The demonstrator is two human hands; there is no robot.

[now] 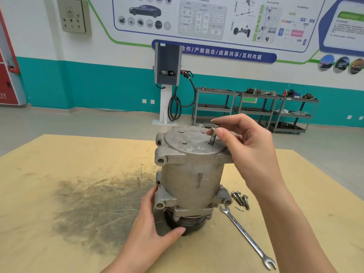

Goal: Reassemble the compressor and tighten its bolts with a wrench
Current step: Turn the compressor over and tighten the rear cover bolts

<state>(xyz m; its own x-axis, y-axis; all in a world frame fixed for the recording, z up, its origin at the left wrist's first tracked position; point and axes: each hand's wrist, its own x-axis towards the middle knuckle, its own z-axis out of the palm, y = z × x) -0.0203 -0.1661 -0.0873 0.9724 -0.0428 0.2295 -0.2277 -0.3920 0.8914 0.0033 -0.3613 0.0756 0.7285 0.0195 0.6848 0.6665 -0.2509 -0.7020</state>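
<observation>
Compressor (192, 174) stands upright on its pulley end near the middle of the worktop (59, 164). Right hand (250, 146) pinches a bolt (213, 134) by its head, threaded tip seated in the near-right hole of the top cover; left hand (153, 229) grasps the compressor's base, thumb on the pulley. Three loose bolts (240, 199) and a wrench (247, 238) lie just right of the base, toward the worktop's right edge.

Head view: looks forward-down, close over table (59, 154).
</observation>
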